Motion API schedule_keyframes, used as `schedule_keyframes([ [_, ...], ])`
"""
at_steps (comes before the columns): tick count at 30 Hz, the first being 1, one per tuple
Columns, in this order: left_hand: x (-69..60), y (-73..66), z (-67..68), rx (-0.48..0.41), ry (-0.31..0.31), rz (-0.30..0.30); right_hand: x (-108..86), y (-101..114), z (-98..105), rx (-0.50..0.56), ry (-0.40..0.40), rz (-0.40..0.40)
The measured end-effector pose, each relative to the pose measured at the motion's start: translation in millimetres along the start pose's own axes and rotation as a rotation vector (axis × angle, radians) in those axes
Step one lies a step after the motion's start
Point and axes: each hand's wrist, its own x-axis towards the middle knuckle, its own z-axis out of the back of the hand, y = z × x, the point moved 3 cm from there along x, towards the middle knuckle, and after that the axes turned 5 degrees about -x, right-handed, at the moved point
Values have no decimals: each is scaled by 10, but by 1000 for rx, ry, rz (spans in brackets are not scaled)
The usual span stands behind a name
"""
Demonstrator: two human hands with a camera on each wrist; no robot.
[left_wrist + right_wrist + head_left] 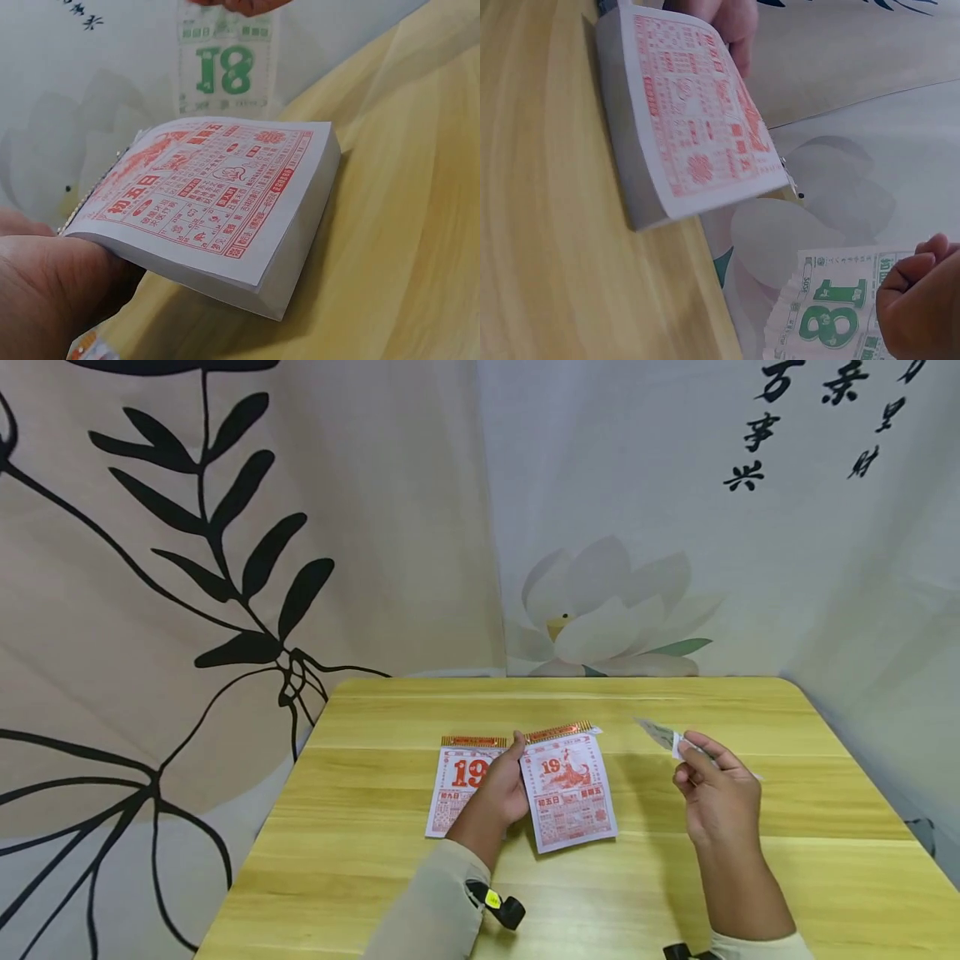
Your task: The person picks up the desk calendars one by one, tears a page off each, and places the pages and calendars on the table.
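Note:
My left hand (504,789) grips the left edge of a thick tear-off calendar (570,802) with a red-printed 19 on its top page. In the left wrist view this calendar (217,187) is tilted, its near end close to the tabletop. Off to the right, my right hand (722,802) pinches a loose calendar sheet (658,733) in the air. A green 18 shows on that sheet (829,304) in the right wrist view. Partly covered by my left hand, a second tear-off calendar (447,789) with a red 19 lies flat.
The wooden table (360,860) has its far edge against a hanging cloth (397,568) printed with black leaves, a lotus and characters. A small black device (504,906) with a yellow label is strapped to the left sleeve.

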Motion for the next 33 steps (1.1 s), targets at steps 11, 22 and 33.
schedule_keyframes([
  [11, 112, 217, -123, 31, -34, 20, 56, -166, 107, -203, 18, -68],
  [22, 196, 250, -180, 111, 20, 22, 58, -286, 211, -324, 30, -133],
  [33, 288, 303, -320, 301, 91, 13, 60, -465, 322, -477, 72, -205],
])
